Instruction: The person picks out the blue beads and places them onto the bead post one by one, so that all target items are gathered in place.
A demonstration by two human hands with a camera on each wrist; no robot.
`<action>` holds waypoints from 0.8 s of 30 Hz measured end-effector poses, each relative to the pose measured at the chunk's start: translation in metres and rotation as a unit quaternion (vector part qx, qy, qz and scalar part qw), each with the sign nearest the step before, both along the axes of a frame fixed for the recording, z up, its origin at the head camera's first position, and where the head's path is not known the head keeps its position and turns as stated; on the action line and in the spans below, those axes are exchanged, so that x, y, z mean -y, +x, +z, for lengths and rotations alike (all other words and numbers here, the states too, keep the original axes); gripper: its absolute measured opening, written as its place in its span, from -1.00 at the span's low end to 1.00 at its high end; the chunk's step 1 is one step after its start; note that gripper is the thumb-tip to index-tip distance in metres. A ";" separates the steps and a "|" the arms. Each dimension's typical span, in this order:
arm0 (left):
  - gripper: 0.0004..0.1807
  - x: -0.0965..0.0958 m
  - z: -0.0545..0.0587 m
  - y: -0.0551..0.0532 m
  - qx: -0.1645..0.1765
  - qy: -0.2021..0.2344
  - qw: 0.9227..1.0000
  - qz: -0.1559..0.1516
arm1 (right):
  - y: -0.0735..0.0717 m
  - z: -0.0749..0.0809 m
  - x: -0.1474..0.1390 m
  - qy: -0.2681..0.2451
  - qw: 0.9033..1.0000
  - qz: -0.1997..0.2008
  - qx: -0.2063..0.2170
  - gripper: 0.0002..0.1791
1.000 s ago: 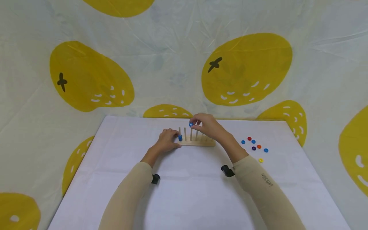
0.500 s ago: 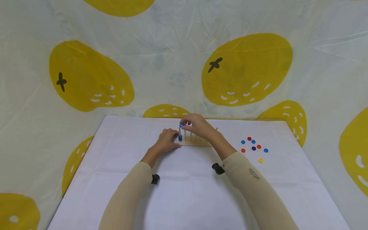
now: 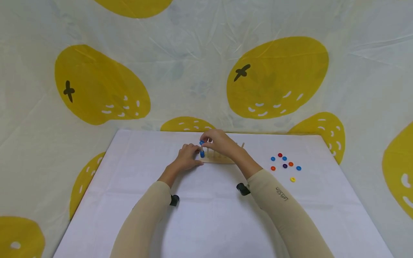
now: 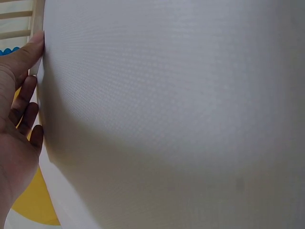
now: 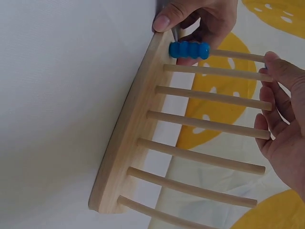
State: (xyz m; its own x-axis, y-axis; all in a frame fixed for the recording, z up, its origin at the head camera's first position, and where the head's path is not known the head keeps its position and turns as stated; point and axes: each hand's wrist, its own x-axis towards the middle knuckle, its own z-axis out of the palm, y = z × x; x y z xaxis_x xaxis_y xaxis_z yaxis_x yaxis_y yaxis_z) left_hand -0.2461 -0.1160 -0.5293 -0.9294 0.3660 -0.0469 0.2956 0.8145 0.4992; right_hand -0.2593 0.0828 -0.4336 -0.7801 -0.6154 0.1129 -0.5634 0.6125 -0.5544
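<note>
A wooden peg stand [image 5: 127, 129] with a row of upright pegs stands on the table. Several blue rings [image 5: 189, 50] are stacked at the foot of its leftmost peg. My left hand [image 3: 187, 157] grips the stand's left end, thumb in front and fingers behind. With thumb and fingertips, my right hand [image 3: 217, 142] pinches another blue ring [image 3: 201, 142] at the top of that same peg. In the right wrist view the right fingers mostly hide this ring, so I cannot tell whether the tip is inside it. The other pegs visible in the right wrist view are bare.
To the right of the stand lie loose rings on the white tabletop [image 3: 206, 215]: a red ring [image 3: 280, 155], a yellow ring [image 3: 292, 179], a dark purple ring [image 3: 285, 166], and several blue and orange ones. A fruit-patterned cloth [image 3: 193, 71] hangs behind the table.
My right hand has carried the blue ring leftward from above the third peg to the leftmost peg, then slightly down. My left hand has kept its place on the stand.
</note>
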 end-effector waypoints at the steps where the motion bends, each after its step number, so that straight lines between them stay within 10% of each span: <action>1: -0.38 0.000 0.000 0.000 0.004 0.000 1.000 0.001 | 0.000 0.000 0.000 -0.002 1.000 0.000 0.001 -0.81; 24: -0.37 -0.001 -0.002 0.000 0.012 -0.002 1.000 0.007 | 0.002 -0.004 0.000 0.012 1.000 -0.015 -0.011 -0.82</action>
